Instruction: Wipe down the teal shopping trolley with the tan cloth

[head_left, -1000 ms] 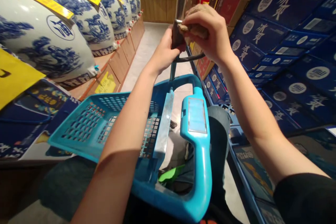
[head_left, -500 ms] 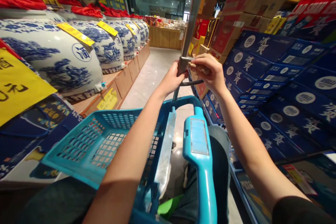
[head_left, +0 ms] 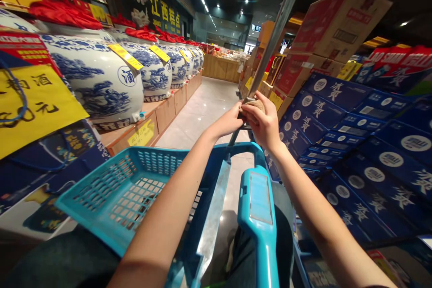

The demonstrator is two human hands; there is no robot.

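Note:
A tall metal pole (head_left: 276, 31) rises at a tilt from the front of a turquoise shopping cart. My left hand (head_left: 231, 120) is closed round its lower part, with the fingertips partly hidden. Just to the right, my right hand (head_left: 266, 121) grips a crumpled brown cloth (head_left: 254, 105) and presses it against the pole. Below my forearms lies the cart's perforated turquoise basket (head_left: 101, 209), on the left. The cart's handle (head_left: 258, 202), with a clear panel on top, points toward me.
Large blue-and-white jars (head_left: 108, 83) with red cloth tops line a wooden ledge (head_left: 165, 114) on the left. Stacked blue boxes (head_left: 340, 92) and cardboard cartons (head_left: 337, 27) stand close on the right. A tiled aisle (head_left: 216, 92) runs ahead to a wooden counter (head_left: 221, 66).
The view has tilted up, and the pole leans further right. My hands have drawn closer together, with the cloth lying against the pole.

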